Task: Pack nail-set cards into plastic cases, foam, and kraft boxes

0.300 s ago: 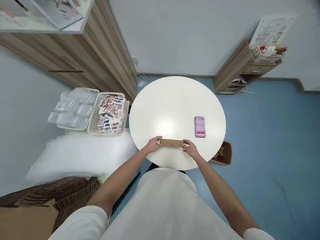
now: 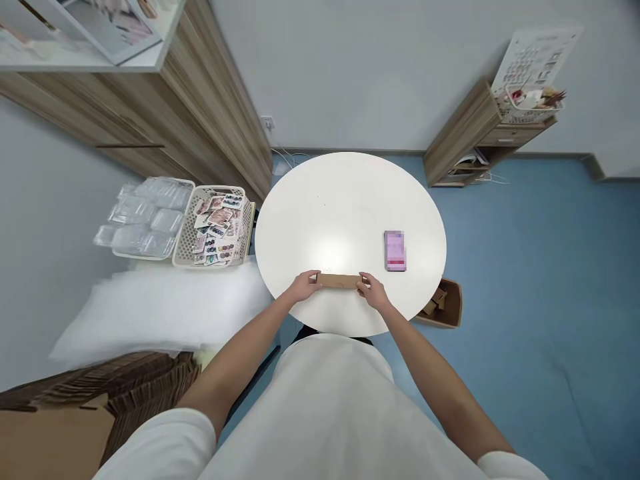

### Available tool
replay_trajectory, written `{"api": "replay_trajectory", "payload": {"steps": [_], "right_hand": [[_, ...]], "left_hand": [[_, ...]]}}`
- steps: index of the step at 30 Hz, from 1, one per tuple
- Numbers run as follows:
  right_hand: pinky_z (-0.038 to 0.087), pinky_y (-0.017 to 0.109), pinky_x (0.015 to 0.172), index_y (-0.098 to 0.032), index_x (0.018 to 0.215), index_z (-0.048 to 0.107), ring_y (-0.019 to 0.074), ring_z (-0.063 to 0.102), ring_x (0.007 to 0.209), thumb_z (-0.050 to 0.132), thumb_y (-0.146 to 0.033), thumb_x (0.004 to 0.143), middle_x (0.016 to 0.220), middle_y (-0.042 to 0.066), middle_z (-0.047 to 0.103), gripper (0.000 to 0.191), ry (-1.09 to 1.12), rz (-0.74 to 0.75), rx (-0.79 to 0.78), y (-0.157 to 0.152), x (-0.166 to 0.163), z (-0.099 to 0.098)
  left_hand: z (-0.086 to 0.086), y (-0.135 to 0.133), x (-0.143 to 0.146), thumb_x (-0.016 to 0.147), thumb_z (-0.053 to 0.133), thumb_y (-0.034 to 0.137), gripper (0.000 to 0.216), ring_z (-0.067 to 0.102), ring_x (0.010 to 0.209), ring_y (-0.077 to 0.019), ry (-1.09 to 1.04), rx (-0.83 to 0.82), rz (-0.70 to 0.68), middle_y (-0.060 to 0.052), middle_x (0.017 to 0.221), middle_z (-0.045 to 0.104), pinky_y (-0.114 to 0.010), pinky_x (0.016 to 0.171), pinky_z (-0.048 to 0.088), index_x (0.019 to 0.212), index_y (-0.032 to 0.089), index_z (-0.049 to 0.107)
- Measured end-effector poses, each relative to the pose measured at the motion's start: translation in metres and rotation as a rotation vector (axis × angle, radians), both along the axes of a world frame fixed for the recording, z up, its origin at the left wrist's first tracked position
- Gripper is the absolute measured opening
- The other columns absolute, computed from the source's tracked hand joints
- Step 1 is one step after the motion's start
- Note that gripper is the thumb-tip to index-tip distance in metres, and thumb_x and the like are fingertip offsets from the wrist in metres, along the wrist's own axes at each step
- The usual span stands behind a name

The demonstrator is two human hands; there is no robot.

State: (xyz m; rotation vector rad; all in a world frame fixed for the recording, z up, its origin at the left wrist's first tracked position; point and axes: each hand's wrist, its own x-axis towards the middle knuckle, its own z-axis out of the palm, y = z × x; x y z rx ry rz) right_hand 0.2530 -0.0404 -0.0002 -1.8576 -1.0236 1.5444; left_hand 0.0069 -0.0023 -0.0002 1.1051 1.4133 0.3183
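Observation:
A narrow brown cardboard box (image 2: 339,281) is held level over the near part of the white oval table (image 2: 345,193). My left hand (image 2: 304,286) grips its left end, fingers and thumb closed on it. At the right end, my right hand (image 2: 373,291) pinches the box in the same way. Whether the box rests on the tabletop, I cannot tell. Right of it on the table lies a pink-purple rectangular pack (image 2: 395,251), blurred by pixels.
White baskets at left hold printed cards (image 2: 219,227) and clear plastic cases (image 2: 150,217). White sheeting (image 2: 165,310) and stacked flat cardboard (image 2: 145,387) lie nearer. Below the table's right edge stands an open carton (image 2: 453,305) with small boxes inside.
The whole view has shifted slightly, so table and pack sit a little further left. Both hands keep hold of the box, which appears slightly higher in the picture.

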Motion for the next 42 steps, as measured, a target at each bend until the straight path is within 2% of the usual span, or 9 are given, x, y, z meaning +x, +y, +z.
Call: {"api": "replay_trajectory", "payload": {"steps": [3, 8, 12, 16, 23, 26, 32, 37, 42], "right_hand": [[0.051, 0.032, 0.07, -0.023, 0.11, 0.053, 0.0108, 0.059, 0.064, 0.056, -0.034, 0.072, 0.104, 0.005, 0.059, 0.04, -0.003, 0.024, 0.048, -0.006, 0.004, -0.003], [0.048, 0.032, 0.075, -0.021, 0.096, 0.058, 0.0171, 0.057, 0.089, 0.057, -0.038, 0.069, 0.105, 0.005, 0.059, 0.032, -0.002, 0.009, 0.129, -0.017, 0.017, -0.008], [0.049, 0.03, 0.07, -0.02, 0.094, 0.057, 0.0182, 0.058, 0.086, 0.053, -0.043, 0.071, 0.098, 0.006, 0.062, 0.032, -0.013, -0.054, 0.085, -0.023, 0.027, -0.013], [0.049, 0.032, 0.07, -0.02, 0.11, 0.049, 0.0192, 0.059, 0.086, 0.056, -0.038, 0.068, 0.108, 0.009, 0.057, 0.046, -0.007, -0.157, 0.032, -0.029, 0.029, -0.012], [0.045, 0.033, 0.084, -0.02, 0.107, 0.053, 0.0204, 0.053, 0.103, 0.054, -0.029, 0.068, 0.112, 0.008, 0.056, 0.04, 0.046, -0.165, 0.15, -0.038, 0.013, 0.001], [0.046, 0.035, 0.082, -0.02, 0.108, 0.052, 0.0207, 0.052, 0.102, 0.054, -0.032, 0.067, 0.111, 0.009, 0.055, 0.042, -0.042, -0.229, 0.168, -0.045, 0.004, 0.005], [0.049, 0.032, 0.072, -0.021, 0.109, 0.051, 0.0168, 0.057, 0.085, 0.055, -0.028, 0.065, 0.099, 0.005, 0.057, 0.045, -0.083, -0.299, 0.176, -0.065, 0.001, 0.015], [0.049, 0.032, 0.071, -0.02, 0.102, 0.052, 0.0168, 0.058, 0.083, 0.055, -0.028, 0.065, 0.095, 0.006, 0.059, 0.038, -0.139, -0.4, 0.184, -0.082, 0.017, 0.025], [0.049, 0.031, 0.072, -0.019, 0.106, 0.052, 0.0174, 0.056, 0.088, 0.055, -0.032, 0.067, 0.103, 0.008, 0.057, 0.041, -0.203, -0.492, 0.201, -0.101, 0.059, 0.028]], "left_hand": [[0.002, -0.011, 0.007, 0.066, 0.065, 0.036, 0.049, 0.06, 0.074, -0.0158, 0.0, -0.05, 0.055, -0.007, 0.086, 0.065, -0.027, 0.066, 0.047, 0.111, 0.018, 0.055], [0.004, -0.031, 0.028, 0.073, 0.055, 0.049, 0.039, 0.058, 0.086, -0.0173, -0.016, -0.073, 0.219, -0.008, 0.101, 0.059, -0.026, 0.064, 0.05, 0.098, 0.02, 0.055], [0.005, -0.042, 0.046, 0.069, 0.063, 0.042, 0.043, 0.058, 0.09, -0.0185, -0.045, -0.088, 0.32, -0.011, 0.113, 0.052, -0.028, 0.065, 0.051, 0.103, 0.02, 0.05], [0.009, -0.05, 0.055, 0.066, 0.069, 0.028, 0.065, 0.059, 0.091, -0.0185, -0.074, -0.084, 0.415, -0.015, 0.121, 0.047, -0.03, 0.07, 0.051, 0.122, 0.02, 0.038], [0.01, -0.061, 0.05, 0.067, 0.064, 0.014, 0.054, 0.051, 0.108, -0.0208, -0.07, 0.16, 0.344, -0.011, 0.118, 0.051, -0.031, 0.085, 0.045, 0.118, 0.019, 0.046], [0.005, -0.065, 0.047, 0.07, 0.06, 0.019, 0.05, 0.047, 0.11, -0.0224, 0.008, 0.225, 0.305, -0.011, 0.117, 0.048, -0.033, 0.081, 0.046, 0.119, 0.021, 0.047], [0.001, -0.067, 0.049, 0.07, 0.057, 0.018, 0.052, 0.051, 0.097, -0.0192, 0.027, 0.282, 0.219, -0.009, 0.105, 0.049, -0.03, 0.071, 0.049, 0.12, 0.02, 0.044], [0.014, -0.066, 0.07, 0.071, 0.056, 0.021, 0.052, 0.052, 0.093, -0.0186, 0.058, 0.335, 0.088, -0.008, 0.104, 0.05, -0.029, 0.069, 0.048, 0.121, 0.021, 0.042], [0.029, -0.063, 0.117, 0.072, 0.057, 0.027, 0.051, 0.053, 0.092, -0.0191, 0.045, 0.335, -0.092, -0.009, 0.107, 0.049, -0.031, 0.071, 0.047, 0.121, 0.022, 0.042]]}}
